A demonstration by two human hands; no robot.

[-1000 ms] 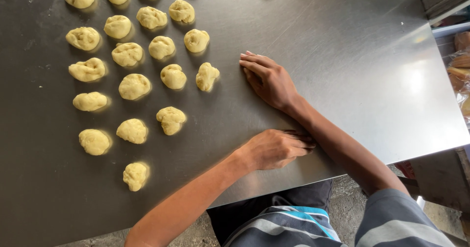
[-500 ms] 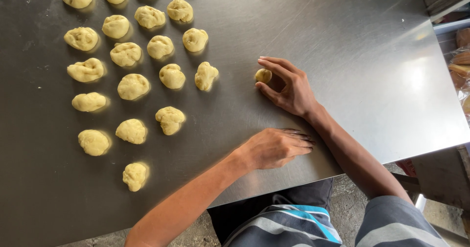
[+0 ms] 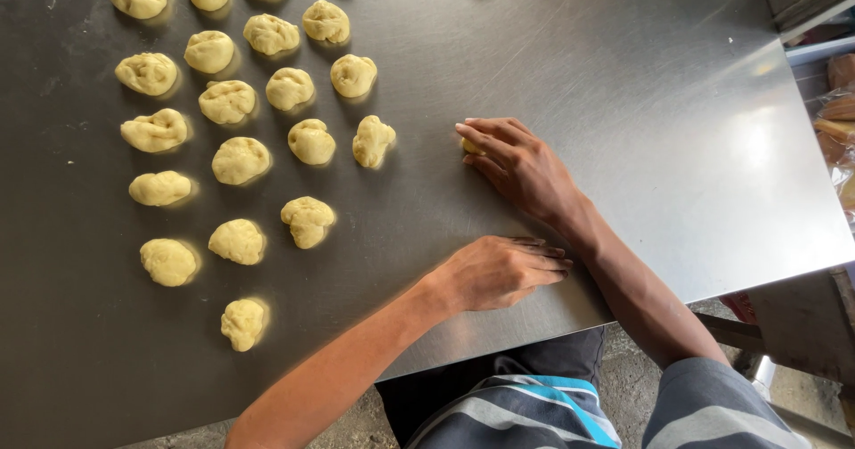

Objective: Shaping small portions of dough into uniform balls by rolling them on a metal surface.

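About twenty shaped dough pieces [image 3: 239,159] sit in rows toward the steel table's [image 3: 641,84] left edge. Near centre, the right hand [image 3: 521,166] lies flat, fingers together, over one small dough lump [image 3: 468,145], unshaped. The left hand [image 3: 499,273] rests palm-down near the front edge, fingers together.

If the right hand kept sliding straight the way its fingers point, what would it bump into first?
The right hand points left, covering a small dough piece. Beyond that lies bare steel table, then probably the knotted dough piece at the rows' edge.
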